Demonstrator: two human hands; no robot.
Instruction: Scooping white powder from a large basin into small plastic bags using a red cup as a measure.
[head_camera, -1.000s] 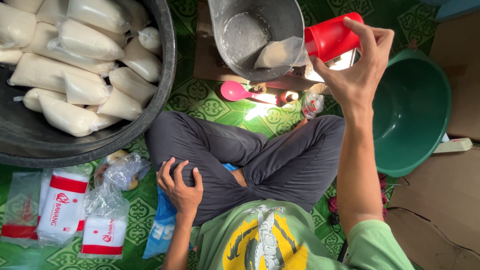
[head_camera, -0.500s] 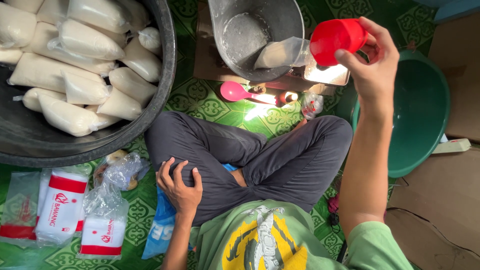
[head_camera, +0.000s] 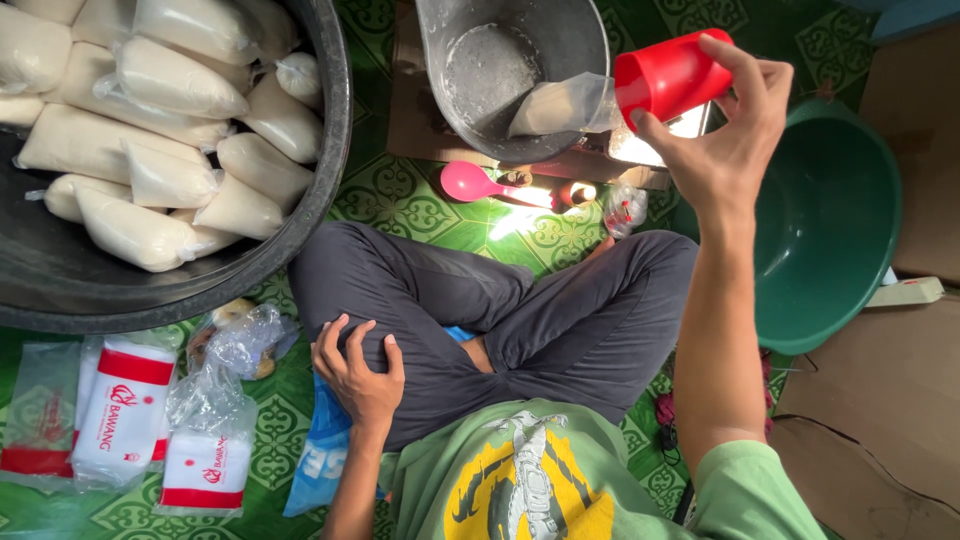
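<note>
Green patterned floor mat, brown cardboard laid at right edge, bright sunlight patch on mat near middle

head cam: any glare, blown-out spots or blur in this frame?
Head view: a blown-out sunlit patch on the green mat beside the pink spoon, and another bright spot just under the red cup; the grey bucket's inside has a soft sheen; right hand and left hand look sharp, no obvious motion blur.

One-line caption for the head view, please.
Seated cross-legged, right hand tips a red plastic cup over a grey metal bucket; left hand rests on knee.
</note>
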